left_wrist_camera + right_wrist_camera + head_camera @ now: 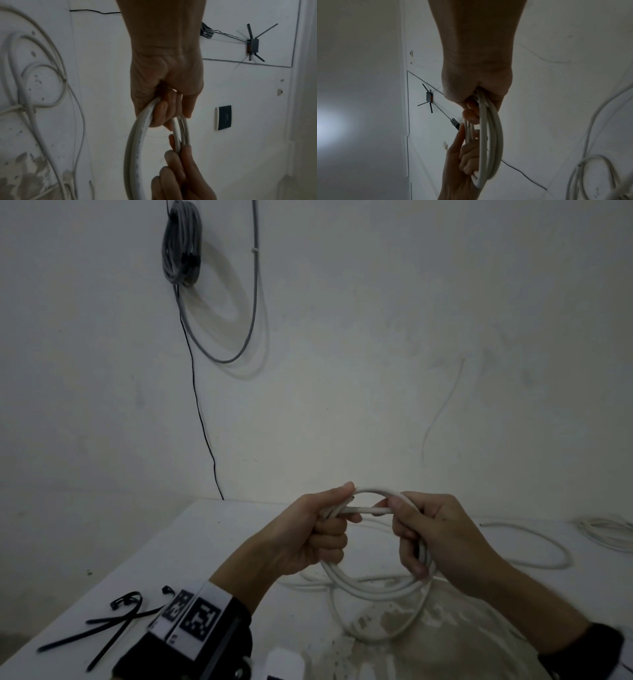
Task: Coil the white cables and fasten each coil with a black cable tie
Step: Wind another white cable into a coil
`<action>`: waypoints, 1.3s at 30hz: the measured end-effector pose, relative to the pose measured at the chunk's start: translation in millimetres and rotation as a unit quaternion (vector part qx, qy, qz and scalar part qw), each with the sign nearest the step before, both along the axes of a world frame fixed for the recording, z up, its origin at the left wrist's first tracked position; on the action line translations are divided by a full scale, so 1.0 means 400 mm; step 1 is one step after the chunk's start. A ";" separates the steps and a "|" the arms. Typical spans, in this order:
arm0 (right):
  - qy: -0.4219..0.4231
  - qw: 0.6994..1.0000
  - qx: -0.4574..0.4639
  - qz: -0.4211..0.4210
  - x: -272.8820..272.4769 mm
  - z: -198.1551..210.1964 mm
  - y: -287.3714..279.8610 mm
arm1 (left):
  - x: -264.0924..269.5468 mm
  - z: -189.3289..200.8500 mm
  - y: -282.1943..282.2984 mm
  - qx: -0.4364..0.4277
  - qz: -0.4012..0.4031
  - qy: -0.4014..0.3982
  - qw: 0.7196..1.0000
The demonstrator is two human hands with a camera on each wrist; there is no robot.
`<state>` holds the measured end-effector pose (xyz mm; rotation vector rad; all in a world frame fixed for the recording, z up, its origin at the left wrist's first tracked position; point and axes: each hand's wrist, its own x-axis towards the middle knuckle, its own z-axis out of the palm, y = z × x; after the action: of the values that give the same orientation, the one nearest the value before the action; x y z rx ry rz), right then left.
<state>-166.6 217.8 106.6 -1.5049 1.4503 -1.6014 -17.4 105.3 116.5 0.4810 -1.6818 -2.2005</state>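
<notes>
A white cable coil (373, 587) of a few loops is held above the table between both hands. My left hand (322, 529) grips the coil's left side (137, 142) with curled fingers. My right hand (421, 535) grips the right side, its fingers wrapped round the loops (489, 142). A straight stretch of the cable (366, 510) crosses between the two hands near the top. Several black cable ties (113, 621) lie on the table at the front left, beside my left wrist.
More loose white cable (534, 546) lies on the white table (212, 542) to the right, with another bundle (606, 530) at the far right edge. A grey cable coil (181, 244) hangs on the wall behind. A small white object (286, 664) sits at the front edge.
</notes>
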 end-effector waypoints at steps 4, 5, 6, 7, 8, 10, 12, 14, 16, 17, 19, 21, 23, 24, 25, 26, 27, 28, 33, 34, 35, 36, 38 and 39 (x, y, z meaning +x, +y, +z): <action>-0.021 0.998 0.059 0.020 -0.007 0.019 0.005 | -0.001 -0.004 0.004 -0.062 -0.021 -0.027 0.997; -0.033 0.996 0.073 0.026 -0.005 0.023 0.006 | 0.000 -0.004 0.004 -0.065 -0.032 -0.033 0.997; -0.038 0.995 0.083 0.029 -0.002 0.028 0.007 | 0.000 -0.004 0.004 -0.063 -0.047 -0.037 0.996; -0.038 0.995 0.087 0.029 0.000 0.032 0.008 | 0.001 -0.003 0.003 -0.058 -0.063 -0.041 0.995; -0.031 0.995 0.090 0.025 0.002 0.037 0.008 | 0.003 -0.003 0.004 -0.050 -0.080 -0.042 0.995; -0.005 0.995 0.096 0.011 0.005 0.044 0.007 | 0.007 -0.009 0.005 -0.041 -0.101 -0.035 0.993; 0.024 0.994 0.104 -0.003 0.009 0.049 0.005 | 0.009 -0.017 0.009 -0.037 -0.103 -0.023 0.994; 0.043 0.993 0.108 -0.012 0.015 0.053 0.004 | 0.008 -0.023 0.012 -0.033 -0.086 -0.009 0.996; 0.047 0.993 0.106 -0.021 0.024 0.058 0.003 | 0.007 -0.024 0.015 -0.038 -0.086 0.000 0.996; 0.039 0.994 0.102 -0.026 0.029 0.060 0.001 | 0.006 -0.024 0.017 -0.038 -0.095 0.005 0.995; 0.034 0.994 0.093 -0.041 0.037 0.062 -0.003 | 0.005 -0.024 0.022 -0.033 -0.105 0.014 0.994; 0.054 0.992 0.099 -0.059 0.039 0.060 -0.007 | 0.005 -0.024 0.026 -0.034 -0.099 0.016 0.994; 0.086 0.988 0.113 -0.065 0.035 0.055 -0.012 | 0.006 -0.026 0.026 -0.027 -0.090 0.025 0.995; 0.095 0.986 0.121 -0.062 0.032 0.054 -0.013 | 0.006 -0.027 0.025 -0.020 -0.087 0.034 0.995; 0.094 0.986 0.125 -0.051 0.028 0.053 -0.013 | 0.004 -0.027 0.024 -0.015 -0.080 0.046 0.996; 0.075 0.989 0.120 -0.035 0.024 0.049 -0.010 | 0.003 -0.029 0.023 -0.014 -0.069 0.057 0.996; 0.039 0.994 0.103 -0.017 0.021 0.045 -0.008 | 0.001 -0.030 0.022 -0.015 -0.055 0.069 0.996; -0.007 0.997 0.078 -0.003 0.018 0.039 -0.004 | 0.001 -0.031 0.022 -0.019 -0.043 0.077 0.996; -0.070 0.997 0.020 0.033 0.008 -0.008 0.014 | 0.013 -0.024 0.015 -0.045 -0.078 0.013 0.996; -0.038 0.998 0.024 0.037 0.008 -0.014 0.016 | 0.017 -0.018 0.015 -0.051 -0.094 -0.016 0.994; -0.008 0.999 0.025 0.042 0.008 -0.017 0.018 | 0.019 -0.014 0.016 -0.061 -0.102 -0.041 0.992; 0.015 0.999 0.025 0.045 0.008 -0.018 0.019 | 0.018 -0.010 0.018 -0.079 -0.100 -0.063 0.990; 0.079 0.996 0.014 0.040 0.006 -0.024 0.016 | 0.011 -0.011 0.026 -0.132 -0.072 -0.089 0.985; 0.150 0.988 -0.008 0.028 0.003 -0.031 0.013 | 0.007 -0.012 0.030 -0.157 -0.056 -0.090 0.982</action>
<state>-165.3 222.9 94.3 -1.8403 1.5373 -1.4002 -14.6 117.5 111.8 0.5249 -2.1543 -1.9580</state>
